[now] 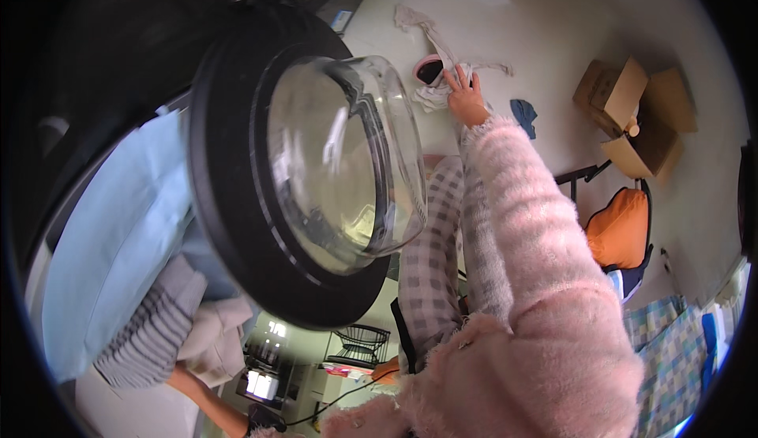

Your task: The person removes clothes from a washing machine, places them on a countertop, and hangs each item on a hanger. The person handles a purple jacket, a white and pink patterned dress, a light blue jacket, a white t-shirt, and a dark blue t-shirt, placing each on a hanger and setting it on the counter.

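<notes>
My right hand [466,103] reaches down at the upper middle, fingers apart, over a crumpled whitish garment [435,95] on the floor; its fingertips seem to touch it. Beside the cloth is a pink-rimmed round item [429,70] with a dark inside. At the lower left my left forearm [207,402] leads to my left hand, hidden behind a bundle of laundry. The bundle shows a striped cloth [154,328], a beige cloth [216,334] and a large light blue cloth [118,242]. Between my arms stands a round appliance door [228,183] with a black rim and a bulging glass [331,165].
A small blue cloth [524,117] lies on the floor right of my right hand. Farther right are an open cardboard box [625,97], an orange cushion-like item [619,227] and checked fabric [666,358]. A black wire rack [360,343] shows at the bottom.
</notes>
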